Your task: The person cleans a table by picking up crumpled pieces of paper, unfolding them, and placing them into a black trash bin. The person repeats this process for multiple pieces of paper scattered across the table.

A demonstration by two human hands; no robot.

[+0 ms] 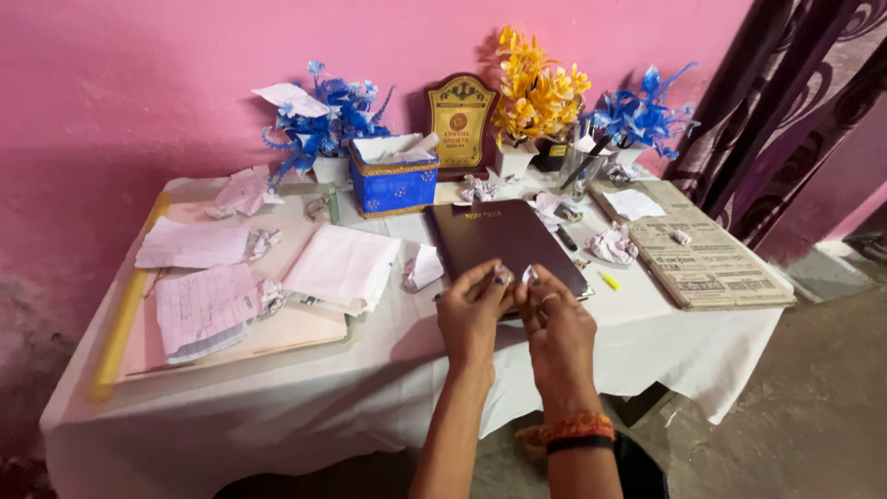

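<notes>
Centrally, over the near edge of the white-clothed table, the person's left hand and right hand meet, thumbs and forefingers pinched shut. Each holds one end of a small scrap of pale paper, the left at its left end, the right at its right end; the other fingers are loosely curled. The right wrist carries an orange thread band and a black band below it.

The scrap hangs just above the near edge of a dark brown hardcover notebook, which lies flat on the cloth. Left of the notebook are a crumpled white paper ball, then a stack of loose pinkish sheets, then a lined written page. Behind the notebook stands a blue fabric box with gold trim, a wooden shield plaque and yellow artificial flowers. Right of the notebook lie another crumpled paper ball and a board covered in newsprint.
</notes>
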